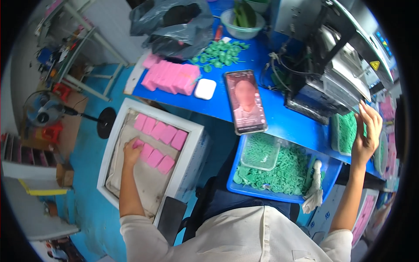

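Note:
My left hand [131,153] has its fingers closed on a pink block [138,143] in a white-rimmed box [114,131] at my left. Two rows of similar pink blocks [167,134] lie on the box's pale lining. My right hand [368,135] is raised at the right, fingers stretched out and a little apart. Its fingertips are by the lower edge of a dark and silver machine [345,83]; whether they touch it I cannot tell. Below and left of that hand sits a clear tub of green pieces [346,133].
A blue bin [233,185] of small green rings is at my lap, a white cloth [313,192] over its right side. The blue table [205,109] carries a phone [246,102], a white case [205,89], stacked pink blocks [172,78], green pieces [222,54] and a grey bag [183,30].

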`<state>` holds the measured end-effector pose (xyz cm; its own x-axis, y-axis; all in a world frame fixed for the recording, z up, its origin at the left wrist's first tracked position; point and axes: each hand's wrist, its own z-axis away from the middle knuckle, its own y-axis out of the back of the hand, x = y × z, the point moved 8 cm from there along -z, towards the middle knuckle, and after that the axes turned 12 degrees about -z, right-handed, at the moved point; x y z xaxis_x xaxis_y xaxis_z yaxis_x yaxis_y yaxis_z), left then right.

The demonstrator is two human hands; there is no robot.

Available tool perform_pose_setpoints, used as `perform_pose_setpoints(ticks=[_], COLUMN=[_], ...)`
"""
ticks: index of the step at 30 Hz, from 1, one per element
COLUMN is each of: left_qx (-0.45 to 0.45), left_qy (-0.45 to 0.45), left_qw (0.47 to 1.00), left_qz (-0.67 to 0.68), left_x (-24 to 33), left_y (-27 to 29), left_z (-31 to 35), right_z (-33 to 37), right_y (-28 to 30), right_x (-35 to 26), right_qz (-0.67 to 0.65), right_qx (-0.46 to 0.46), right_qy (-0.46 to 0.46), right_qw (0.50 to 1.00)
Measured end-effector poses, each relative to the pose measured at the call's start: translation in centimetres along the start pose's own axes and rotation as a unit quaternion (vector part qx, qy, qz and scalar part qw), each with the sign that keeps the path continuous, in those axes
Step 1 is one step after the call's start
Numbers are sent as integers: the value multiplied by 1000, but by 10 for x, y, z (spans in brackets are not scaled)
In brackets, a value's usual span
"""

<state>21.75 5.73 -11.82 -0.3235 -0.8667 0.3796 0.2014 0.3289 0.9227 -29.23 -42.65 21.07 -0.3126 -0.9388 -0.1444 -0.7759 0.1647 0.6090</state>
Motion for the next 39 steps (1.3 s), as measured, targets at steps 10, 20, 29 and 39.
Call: perform_pose_setpoints(ticks=[10,20,29,39], left_qx=[32,78,130,45], left_qy=[-228,-214,-158,-228], left_qw=[962,946,950,953], left_qz=[-148,-230,-237,-192], left_x=[179,222,185,193], left_y=[-12,-40,-34,-16], left_z=[49,40,12,77], right_z=[1,1,1,1], right_y=[3,3,2,1], right_x=[-4,-5,-4,-7], right_qz=[6,14,18,20], right_qx=[14,13,9,7], right_qy=[-13,-14,-18,-41], right_qw=[1000,1000,1000,999])
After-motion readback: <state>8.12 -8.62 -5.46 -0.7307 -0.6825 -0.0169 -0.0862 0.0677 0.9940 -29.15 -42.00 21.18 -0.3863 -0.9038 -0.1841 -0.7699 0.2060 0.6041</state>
